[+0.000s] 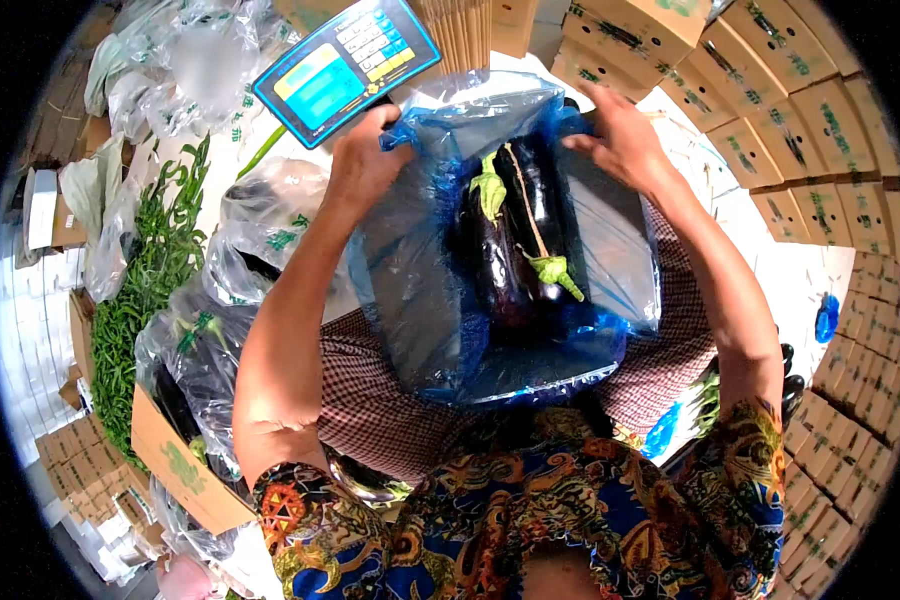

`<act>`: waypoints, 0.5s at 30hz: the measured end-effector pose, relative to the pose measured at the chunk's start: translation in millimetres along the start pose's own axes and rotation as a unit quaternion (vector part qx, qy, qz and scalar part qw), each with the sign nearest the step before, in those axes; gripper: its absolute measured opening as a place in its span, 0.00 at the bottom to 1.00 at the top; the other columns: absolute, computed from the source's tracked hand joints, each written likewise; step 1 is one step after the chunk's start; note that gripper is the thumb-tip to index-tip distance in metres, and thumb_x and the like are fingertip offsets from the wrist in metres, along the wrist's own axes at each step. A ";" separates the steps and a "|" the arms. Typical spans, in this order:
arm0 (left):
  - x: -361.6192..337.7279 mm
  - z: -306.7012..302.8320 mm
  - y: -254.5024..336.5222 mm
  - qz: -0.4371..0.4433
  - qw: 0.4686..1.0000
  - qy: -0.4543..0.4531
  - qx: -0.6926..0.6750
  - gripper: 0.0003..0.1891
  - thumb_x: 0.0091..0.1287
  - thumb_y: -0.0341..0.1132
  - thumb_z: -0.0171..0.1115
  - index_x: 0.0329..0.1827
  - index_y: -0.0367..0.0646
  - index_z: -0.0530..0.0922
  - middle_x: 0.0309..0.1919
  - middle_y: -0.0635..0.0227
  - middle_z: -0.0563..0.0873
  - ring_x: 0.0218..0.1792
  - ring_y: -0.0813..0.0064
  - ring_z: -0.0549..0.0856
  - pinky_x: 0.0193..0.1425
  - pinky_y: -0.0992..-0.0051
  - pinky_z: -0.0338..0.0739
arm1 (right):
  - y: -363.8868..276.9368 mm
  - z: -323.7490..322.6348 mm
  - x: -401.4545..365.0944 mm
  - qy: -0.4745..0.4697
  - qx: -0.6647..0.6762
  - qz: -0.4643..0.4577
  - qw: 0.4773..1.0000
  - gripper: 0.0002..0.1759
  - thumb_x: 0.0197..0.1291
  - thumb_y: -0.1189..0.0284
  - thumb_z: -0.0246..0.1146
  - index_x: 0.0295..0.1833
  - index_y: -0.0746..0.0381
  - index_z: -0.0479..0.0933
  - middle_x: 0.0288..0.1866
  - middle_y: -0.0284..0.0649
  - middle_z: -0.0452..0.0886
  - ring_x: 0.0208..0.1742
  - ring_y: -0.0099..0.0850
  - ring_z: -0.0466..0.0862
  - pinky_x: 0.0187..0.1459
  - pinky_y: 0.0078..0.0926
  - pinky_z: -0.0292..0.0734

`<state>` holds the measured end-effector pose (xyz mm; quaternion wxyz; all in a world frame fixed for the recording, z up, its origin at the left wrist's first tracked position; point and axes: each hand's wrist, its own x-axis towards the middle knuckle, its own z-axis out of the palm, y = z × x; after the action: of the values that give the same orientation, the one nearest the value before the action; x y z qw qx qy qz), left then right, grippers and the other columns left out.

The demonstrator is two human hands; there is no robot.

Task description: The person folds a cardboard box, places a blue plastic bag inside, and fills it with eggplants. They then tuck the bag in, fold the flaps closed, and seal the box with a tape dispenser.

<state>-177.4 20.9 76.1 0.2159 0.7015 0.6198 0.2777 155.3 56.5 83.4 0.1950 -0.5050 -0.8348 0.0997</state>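
Observation:
A box lined with a blue plastic bag sits before my lap, its film spread over the sides. Inside it lie glossy dark eggplants with green stems, at least two of them visible. My left hand is closed on the bag at the far left corner, the film bunched by its thumb and fingers. At the far right corner, my right hand has thumb and forefinger apart beside the bag's edge. Its other fingers are partly hidden.
A digital scale display stands beyond my left hand. Green peppers are heaped at left, near clear plastic bags and a cardboard flap. Stacked cartons line the right side. A blue plastic scrap lies there.

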 end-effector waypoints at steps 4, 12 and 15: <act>1.7 -4.2 9.1 0.044 0.997 0.057 -0.007 0.06 0.59 0.27 0.61 0.39 0.40 0.80 0.30 0.52 0.84 0.36 0.52 0.85 0.42 0.62 0.77 | 9.7 19.5 48.1 -0.177 -0.020 0.064 0.982 0.26 0.51 0.68 0.70 0.56 0.63 0.75 0.38 0.55 0.83 0.42 0.53 0.83 0.46 0.46 0.79; -19.1 -17.5 43.2 0.071 0.996 -0.001 -0.060 0.09 0.60 0.27 0.60 0.43 0.39 0.79 0.33 0.56 0.83 0.36 0.63 0.84 0.44 0.69 0.77 | -3.2 -28.0 11.5 -0.053 0.153 0.053 0.985 0.05 0.55 0.76 0.62 0.38 0.63 0.78 0.26 0.49 0.80 0.30 0.47 0.82 0.33 0.39 0.76; -42.0 -15.8 44.9 0.232 0.955 -0.184 -0.032 0.08 0.58 0.26 0.61 0.40 0.40 0.78 0.35 0.57 0.82 0.38 0.57 0.82 0.43 0.65 0.77 | -28.0 -39.8 -46.0 -0.110 0.188 0.034 0.975 0.06 0.61 0.75 0.59 0.32 0.64 0.72 0.24 0.41 0.72 0.27 0.34 0.75 0.33 0.31 0.72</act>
<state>-157.4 -27.5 111.9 0.2778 0.8576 0.3807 0.2060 168.8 1.5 119.2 0.1899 -0.4734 -0.7999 0.3162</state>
